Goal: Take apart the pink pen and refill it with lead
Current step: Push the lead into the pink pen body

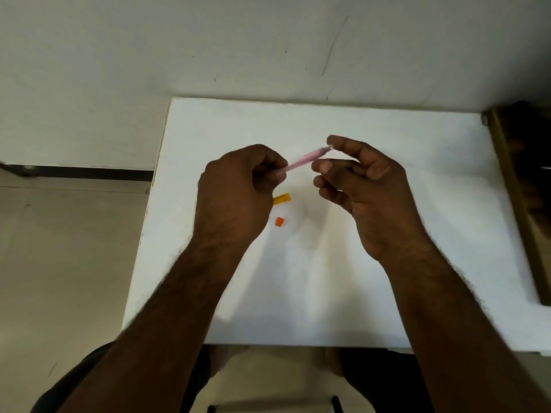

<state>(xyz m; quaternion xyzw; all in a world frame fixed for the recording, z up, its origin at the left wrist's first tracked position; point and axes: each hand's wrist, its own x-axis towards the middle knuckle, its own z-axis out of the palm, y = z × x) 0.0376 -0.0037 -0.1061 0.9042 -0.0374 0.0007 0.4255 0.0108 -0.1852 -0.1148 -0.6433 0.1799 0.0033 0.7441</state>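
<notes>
1. We hold the pink pen (307, 158) in the air above the white table (417, 234), slanting up from our left hand to our right.
2. Our left hand (238, 192) is curled, thumb and fingers pinching the pen's lower end.
3. Our right hand (363, 186) has its fingers loosely bent; the forefinger tip touches the pen's upper end, and we cannot tell whether it grips there.
4. Just below the pen, a yellow lead case (281, 199) lies on the table, partly behind our left hand.
5. A small orange cap (279, 221) lies on the table just nearer us than the case.
</notes>
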